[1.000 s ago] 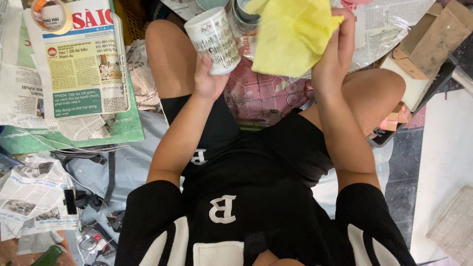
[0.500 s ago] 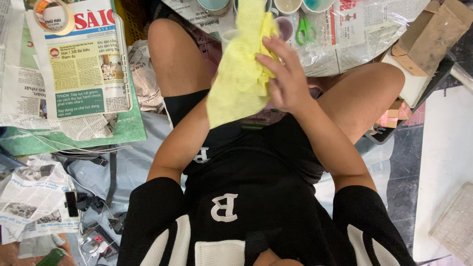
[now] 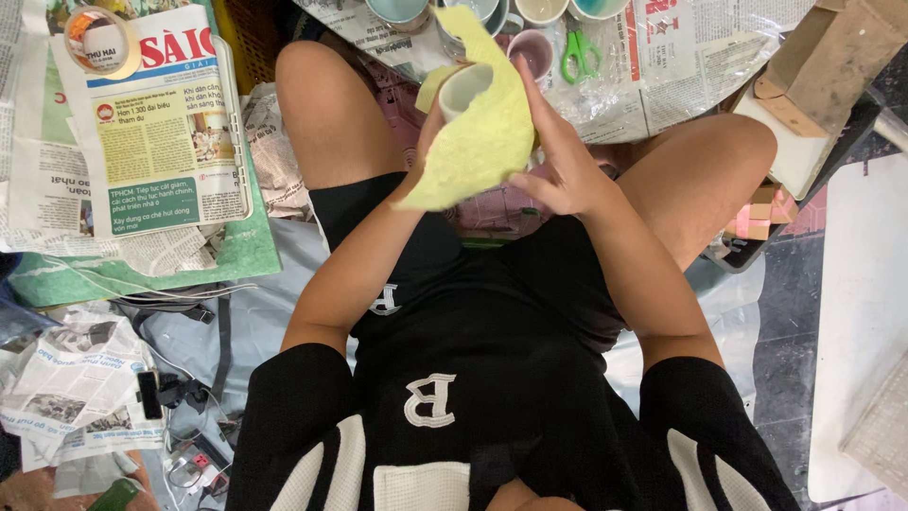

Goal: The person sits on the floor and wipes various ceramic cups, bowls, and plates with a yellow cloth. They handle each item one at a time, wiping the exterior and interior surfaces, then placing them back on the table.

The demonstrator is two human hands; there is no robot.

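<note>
The cup has come round since a moment ago: a second back its printed side faced up and the yellow cloth was held high above it, then the cloth dropped over everything, and now the cup's open mouth (image 3: 466,90) peeks out of the cloth, pale inside, tilted toward the person's face. The yellow cloth (image 3: 482,142) is wrapped around the cup's body, draping down to a point on the left side. The left hand (image 3: 430,123) is mostly hidden behind the cloth; it seems to be closed around the cup from beneath, though I cannot see its fingers well enough to be sure. The right hand (image 3: 558,156) is pressed against the cloth from the right, fingers spread and curled on it, pinching the fabric to the cup's wall. So the work in hand looks, to my eye, like wiping the cup, and it has moved from the outside toward the rim and inside. All this is held up over the lap, between the bare knees, just short of the newspaper-covered floor (image 3: 681,66) ahead, where other cups (image 3: 534,52) and a pair of green scissors (image 3: 579,55) lie. A roll of tape (image 3: 102,43) sits on papers well off to the left.
</note>
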